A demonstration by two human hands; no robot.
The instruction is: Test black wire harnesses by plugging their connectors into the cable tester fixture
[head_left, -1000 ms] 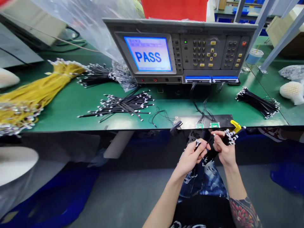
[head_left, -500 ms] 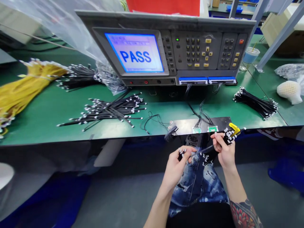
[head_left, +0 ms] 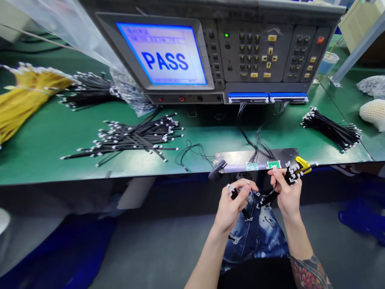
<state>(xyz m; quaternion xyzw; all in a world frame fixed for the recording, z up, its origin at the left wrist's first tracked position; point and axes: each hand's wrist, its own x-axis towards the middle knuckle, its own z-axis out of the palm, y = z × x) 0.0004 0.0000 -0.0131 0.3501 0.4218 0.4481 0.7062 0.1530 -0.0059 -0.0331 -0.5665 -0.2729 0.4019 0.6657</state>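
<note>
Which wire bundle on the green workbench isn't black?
The yellow wire bundle at the far left of the green workbench. The black wire bundles all lie to its right.

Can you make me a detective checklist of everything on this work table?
Surface: green bench mat, dark along its front edge.
Job's things: cable tester showing PASS, wired to green circuit boards on a black plate.
Clutter: plastic bag hanging beside the tester.
Grippers: left hand pinches black wires; right hand grips a white-tipped wire bunch, near a yellow-handled tool.
Cables: black bundles and a yellow bundle lie on the mat.
Surroundings: cup, white foam netting.
</note>
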